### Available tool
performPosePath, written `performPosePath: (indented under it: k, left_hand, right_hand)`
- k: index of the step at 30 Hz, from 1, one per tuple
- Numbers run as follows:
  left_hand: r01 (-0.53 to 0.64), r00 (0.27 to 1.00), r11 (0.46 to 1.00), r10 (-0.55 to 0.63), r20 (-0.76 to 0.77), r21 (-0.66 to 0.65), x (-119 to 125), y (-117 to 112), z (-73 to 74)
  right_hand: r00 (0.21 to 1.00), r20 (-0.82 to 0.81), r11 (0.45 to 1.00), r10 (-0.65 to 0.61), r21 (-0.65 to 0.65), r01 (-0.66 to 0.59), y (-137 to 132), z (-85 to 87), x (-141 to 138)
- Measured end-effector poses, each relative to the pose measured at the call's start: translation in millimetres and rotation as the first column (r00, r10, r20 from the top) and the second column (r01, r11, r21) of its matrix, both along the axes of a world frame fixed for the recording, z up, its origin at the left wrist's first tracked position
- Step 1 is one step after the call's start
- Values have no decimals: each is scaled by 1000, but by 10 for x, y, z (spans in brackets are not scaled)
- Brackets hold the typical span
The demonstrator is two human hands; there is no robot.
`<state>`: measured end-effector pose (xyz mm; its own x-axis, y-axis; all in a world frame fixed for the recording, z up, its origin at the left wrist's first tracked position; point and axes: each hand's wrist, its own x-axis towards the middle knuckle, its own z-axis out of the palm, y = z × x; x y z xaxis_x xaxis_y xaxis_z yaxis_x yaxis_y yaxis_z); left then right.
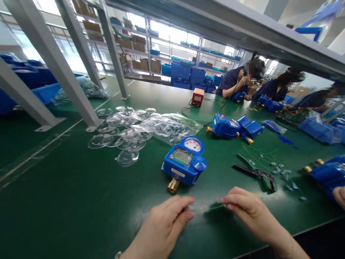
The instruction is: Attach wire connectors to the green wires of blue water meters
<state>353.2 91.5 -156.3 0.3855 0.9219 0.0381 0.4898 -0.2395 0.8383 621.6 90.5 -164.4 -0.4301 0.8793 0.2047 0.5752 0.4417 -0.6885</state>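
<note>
- Left hand (pixel 167 225): low in view at 6 o'clock, thumb and forefinger pinched narrow on one end of the wire (pixel 215 207).
- Right hand (pixel 249 212): at 3 o'clock from the left hand, fingertips closed on the other end of the wire.
- Wire: thin, green, stretched between the two hands just above the table (pixel 67 201) (its left part is faint and hard to trace).
- Meter (pixel 184 163): blue, brass fitting toward the hands, at 12 o'clock from the left hand, near but apart.
- Pliers (pixel 256 174): lying flat at 12 o'clock from the right hand, with small clips (pixel 283 172) scattered at their 3 o'clock.
- Discs (pixel 126 138): clear, loosely heaped at 10 o'clock from the meter.
- Bag (pixel 169 126): clear plastic, holding small parts, at 12 o'clock from the meter, touching the discs.
- Second meter (pixel 229 126): at 1 o'clock from the first, well apart.
- Red box (pixel 197 96): farther back at 12 o'clock.
- Other people (pixel 237 81): seated along the far right side of the table.
</note>
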Motion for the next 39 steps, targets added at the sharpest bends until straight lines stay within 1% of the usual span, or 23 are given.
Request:
performPosePath:
  k: [3,5,6,7,8,9,10,11,13,14,15,16,17,20,27,30,34,36,37,38,39]
  left_hand:
    - [56,996,998,-55,-73,17,46,71,7]
    - [45,997,999,-44,-63,23,93,94,23]
    - [34,998,999,-34,-44,13,120,102,32]
    - [16,1000,1000,-17,-9,-22,147,110,39]
    - [-8,999,996,12,44,-89,172,119,41]
    - [-33,991,982,56,119,-186,194,129,33]
    - [-56,969,950,125,211,-308,215,140,14]
    - [-65,928,896,216,302,-440,235,149,-18]
    - [-45,811,750,413,415,-659,275,161,-110]
    - [-25,757,687,488,435,-727,296,165,-164]
    - [-8,716,641,539,443,-767,318,168,-215]
    - [6,691,621,564,452,-784,338,174,-261]
    - [16,673,621,573,468,-784,357,182,-298]
    - [35,647,653,562,515,-756,387,218,-345]
    - [64,653,687,520,551,-724,361,270,-339]
    - [82,665,710,484,569,-699,346,271,-370]
    - [130,672,739,425,607,-661,363,267,-406]
    - [138,696,748,393,601,-649,387,274,-409]
    - [125,730,749,375,572,-651,394,280,-404]
    - [95,785,747,351,511,-658,392,287,-393]
    - [55,856,748,306,417,-662,378,293,-373]
  right_hand:
    - [1000,20,1000,-12,-19,13,-39,46,-145]
    - [1000,-23,1000,-19,24,19,-72,51,-288]
    - [998,-56,997,-26,72,30,-85,45,-361]
    - [995,-89,990,-46,129,58,-91,36,-425]
    - [990,-116,978,-78,184,99,-90,27,-477]
    - [984,-133,962,-119,231,147,-80,20,-514]
    - [976,-140,942,-166,269,198,-62,17,-538]
    - [968,-136,923,-211,299,243,-38,19,-551]
    - [955,-101,884,-278,363,295,20,35,-564]
    - [951,-73,864,-299,402,302,49,46,-573]
    - [948,-39,847,-315,440,299,77,58,-586]
    - [946,-5,832,-325,473,289,101,68,-603]
    - [943,27,822,-331,500,274,121,76,-623]
    - [936,87,800,-341,549,240,161,92,-675]
    - [935,157,790,-317,589,169,202,120,-688]
    - [933,191,802,-305,580,144,219,115,-716]
    - [916,285,846,-284,524,99,257,69,-810]
    - [906,331,873,-264,481,79,290,19,-863]
    - [905,340,885,-254,458,77,307,-10,-884]
    - [909,337,897,-245,434,81,322,-41,-895]
    - [917,321,909,-236,407,92,333,-70,-895]
